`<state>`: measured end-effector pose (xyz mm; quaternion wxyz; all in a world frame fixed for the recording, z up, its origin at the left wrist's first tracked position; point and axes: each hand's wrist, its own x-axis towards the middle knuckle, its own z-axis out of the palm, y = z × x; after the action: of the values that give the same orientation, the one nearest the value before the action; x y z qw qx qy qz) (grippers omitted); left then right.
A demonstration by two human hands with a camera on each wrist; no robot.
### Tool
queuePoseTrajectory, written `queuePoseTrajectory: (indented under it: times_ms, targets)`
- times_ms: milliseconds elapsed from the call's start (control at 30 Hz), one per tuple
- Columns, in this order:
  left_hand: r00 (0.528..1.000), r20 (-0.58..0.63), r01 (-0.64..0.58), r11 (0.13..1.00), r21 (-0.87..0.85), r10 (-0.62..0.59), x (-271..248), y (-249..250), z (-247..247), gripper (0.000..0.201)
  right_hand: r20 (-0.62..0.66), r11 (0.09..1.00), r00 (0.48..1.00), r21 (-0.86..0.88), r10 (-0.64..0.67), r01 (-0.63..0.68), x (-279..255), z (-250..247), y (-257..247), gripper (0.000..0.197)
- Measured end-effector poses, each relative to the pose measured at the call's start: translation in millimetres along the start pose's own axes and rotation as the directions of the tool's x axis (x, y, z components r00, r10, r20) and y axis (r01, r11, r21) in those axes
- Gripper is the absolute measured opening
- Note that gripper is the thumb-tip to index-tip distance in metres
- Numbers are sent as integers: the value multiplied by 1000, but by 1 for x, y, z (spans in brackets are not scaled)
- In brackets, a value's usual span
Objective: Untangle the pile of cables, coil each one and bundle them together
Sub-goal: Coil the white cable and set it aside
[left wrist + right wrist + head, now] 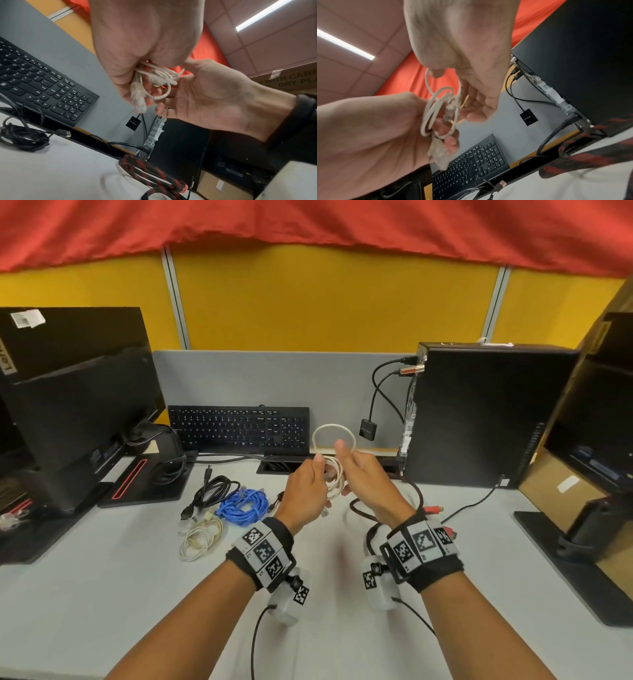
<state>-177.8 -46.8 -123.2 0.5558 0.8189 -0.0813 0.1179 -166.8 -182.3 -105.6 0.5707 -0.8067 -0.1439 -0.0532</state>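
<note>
Both hands are raised over the desk [137,594] with a white cable [336,479] between them. My left hand [317,474] grips the bunched coils and the clear plug [137,93] that hangs below its fingers. My right hand [346,455] pinches one larger loop that stands up above the bundle, thumb pointing up. In the right wrist view that loop [435,106] runs from my right hand [447,70] down into the left hand [385,128]. On the desk lie a black coil [212,491], a blue coil [245,505] and a cream coil [200,537]. A black-and-red braided cable [154,174] lies loose under my right wrist.
A black keyboard [239,429] leans against the grey partition behind the hands. A black PC tower [486,416] with plugged cables stands at the right, and a monitor [78,392] at the left. Another monitor stand sits far right.
</note>
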Motion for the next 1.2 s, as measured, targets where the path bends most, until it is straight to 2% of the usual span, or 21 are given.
queuePoseTrajectory:
  times_ms: [67,167,200,300,400,467,567,667,733,867,900,933,967,1033,1100,1200]
  targets:
    - [999,35,0,1000,20,0,1,-3,0,52,25,994,999,-108,-21,24,-3,2,0,50]
    - [995,102,24,999,-45,-19,2,-6,-4,46,57,1000,998,-12,-9,10,-5,0,2,26]
    - [992,125,25,997,-74,-16,3,-6,-7,47,73,998,997,57,-5,1,-5,-1,1,26]
    - [978,207,57,983,-175,-20,6,-7,-18,47,160,948,987,314,-5,-46,-7,-8,-3,47]
    - [974,226,59,967,-247,-2,9,-9,-30,40,161,925,985,363,55,-111,-7,-12,-5,46]
    - [974,226,49,969,-244,7,12,-9,-34,37,105,943,988,300,116,-142,-7,-10,-7,38]
    - [972,234,86,955,-284,-18,13,-12,-34,33,46,983,997,172,57,-64,-9,-3,-8,17]
    - [967,253,129,919,-372,-33,12,-16,-33,29,-73,998,997,57,11,-7,-9,-1,-5,14]
    - [977,206,139,898,-417,-56,12,-18,-32,26,-167,988,980,-129,-105,84,-8,-4,0,12]
    - [991,88,126,875,-468,-96,14,-18,-36,26,-285,899,897,-378,-338,219,-10,-6,7,15]
    - [991,65,133,864,-486,-116,14,-17,-38,27,-304,899,879,-358,-368,253,-11,-4,9,15]
    - [988,38,147,840,-523,-150,15,-16,-41,27,-350,929,870,-252,-348,270,-13,-4,10,12]
    - [981,14,167,798,-578,-195,16,-15,-44,26,-409,959,868,-83,-280,270,-14,-7,10,9]
    - [966,-12,187,730,-657,-258,16,-14,-51,24,-503,944,858,220,-105,245,-12,-18,13,6]
    - [971,-20,177,774,-609,-237,12,-16,-52,25,-550,916,835,334,-4,224,-10,-30,13,8]
    - [991,-35,98,894,-436,-126,8,-15,-48,17,-600,880,799,397,36,259,-6,-37,7,12]
